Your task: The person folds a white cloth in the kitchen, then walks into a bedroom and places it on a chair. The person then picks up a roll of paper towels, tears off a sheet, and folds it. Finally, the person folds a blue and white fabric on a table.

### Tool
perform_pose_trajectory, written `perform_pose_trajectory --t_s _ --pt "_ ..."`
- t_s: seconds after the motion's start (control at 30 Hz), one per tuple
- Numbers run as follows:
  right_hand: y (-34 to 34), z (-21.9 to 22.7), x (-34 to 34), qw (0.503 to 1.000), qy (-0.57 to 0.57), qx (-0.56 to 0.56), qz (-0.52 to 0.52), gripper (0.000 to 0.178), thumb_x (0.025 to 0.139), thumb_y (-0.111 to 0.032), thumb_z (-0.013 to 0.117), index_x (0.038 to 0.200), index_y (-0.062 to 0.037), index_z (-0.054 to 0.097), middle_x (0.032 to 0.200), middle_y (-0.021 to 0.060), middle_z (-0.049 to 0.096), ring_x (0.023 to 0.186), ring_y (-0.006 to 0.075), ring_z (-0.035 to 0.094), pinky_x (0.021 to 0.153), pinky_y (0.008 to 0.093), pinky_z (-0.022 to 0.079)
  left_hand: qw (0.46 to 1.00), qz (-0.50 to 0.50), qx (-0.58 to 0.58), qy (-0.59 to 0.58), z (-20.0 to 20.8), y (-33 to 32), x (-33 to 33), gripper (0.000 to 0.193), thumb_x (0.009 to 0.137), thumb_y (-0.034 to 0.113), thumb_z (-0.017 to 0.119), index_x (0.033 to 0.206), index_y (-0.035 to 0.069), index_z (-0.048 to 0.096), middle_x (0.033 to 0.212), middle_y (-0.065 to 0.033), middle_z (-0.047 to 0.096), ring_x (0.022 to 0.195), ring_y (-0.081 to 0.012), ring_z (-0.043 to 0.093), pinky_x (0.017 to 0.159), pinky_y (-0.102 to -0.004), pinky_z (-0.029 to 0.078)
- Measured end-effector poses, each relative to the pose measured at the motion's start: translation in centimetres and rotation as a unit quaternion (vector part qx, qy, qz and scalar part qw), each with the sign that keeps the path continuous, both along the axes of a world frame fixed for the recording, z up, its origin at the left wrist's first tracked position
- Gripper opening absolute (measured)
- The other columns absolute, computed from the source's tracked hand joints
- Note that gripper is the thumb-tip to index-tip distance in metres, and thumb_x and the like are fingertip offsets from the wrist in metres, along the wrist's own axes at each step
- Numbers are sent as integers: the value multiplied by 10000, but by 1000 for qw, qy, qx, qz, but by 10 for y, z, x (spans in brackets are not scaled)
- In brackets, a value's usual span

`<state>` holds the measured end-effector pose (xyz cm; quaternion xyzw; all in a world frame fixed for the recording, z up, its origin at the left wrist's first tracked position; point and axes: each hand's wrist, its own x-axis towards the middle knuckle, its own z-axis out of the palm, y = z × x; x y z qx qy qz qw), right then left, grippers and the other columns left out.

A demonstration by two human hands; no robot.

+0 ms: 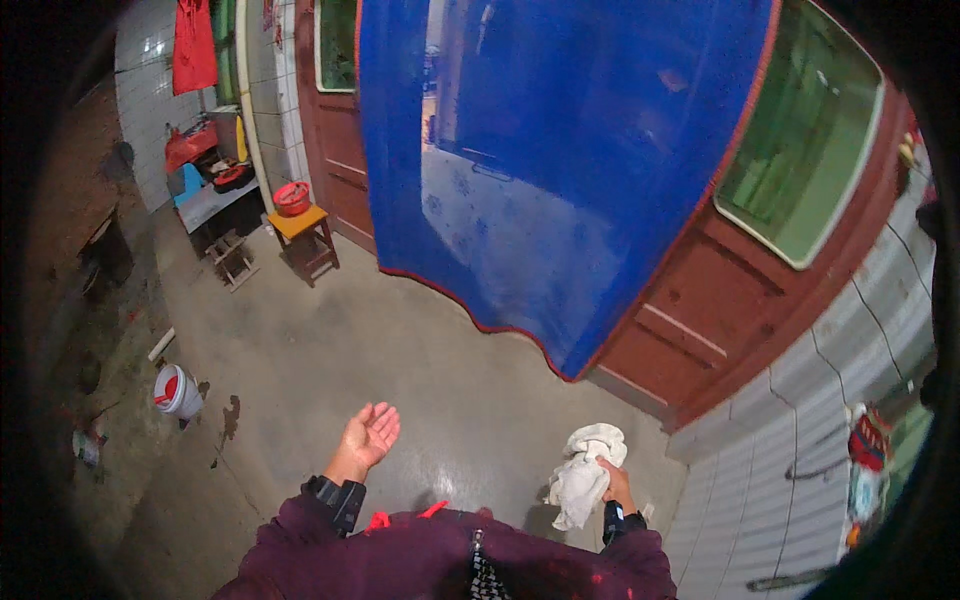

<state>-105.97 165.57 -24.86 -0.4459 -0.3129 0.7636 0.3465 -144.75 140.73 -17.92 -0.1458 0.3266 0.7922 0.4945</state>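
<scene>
My left hand is held out palm up over the concrete floor, fingers stretched and nothing in it. In my right hand is a crumpled white cloth, gripped at its right side. The cloth bunches up at the top and hangs down in a loose tail below. Part of my right hand's fingers is hidden behind the cloth. Both forearms wear purple sleeves with dark cuffs.
Ahead, a blue mesh curtain with red trim hangs across a reddish-brown doorway. An orange-topped stool bears a red basket. A white bucket stands at left. A tiled wall runs along the right.
</scene>
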Motion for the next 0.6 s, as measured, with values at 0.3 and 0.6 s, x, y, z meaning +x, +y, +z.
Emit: perform_pose_trajectory --t_s 0.3,0.6 --pt "77 73 -225 968 66 49 237 370 769 -60 587 1109 35 477 955 138 589 819 232 607 714 356 507 998 51 20 -32 11 69 -89 312 892 252 434 1102 21 455 1129 -136 508 961 -228 527 816 -348 454" --pt "147 89 -344 964 -58 13 259 376 739 -62 633 1078 35 502 975 155 584 824 257 607 680 379 514 988 124 64 -60 31 103 -223 297 897 220 421 1113 15 437 1112 -148 535 884 -227 564 775 -323 479"
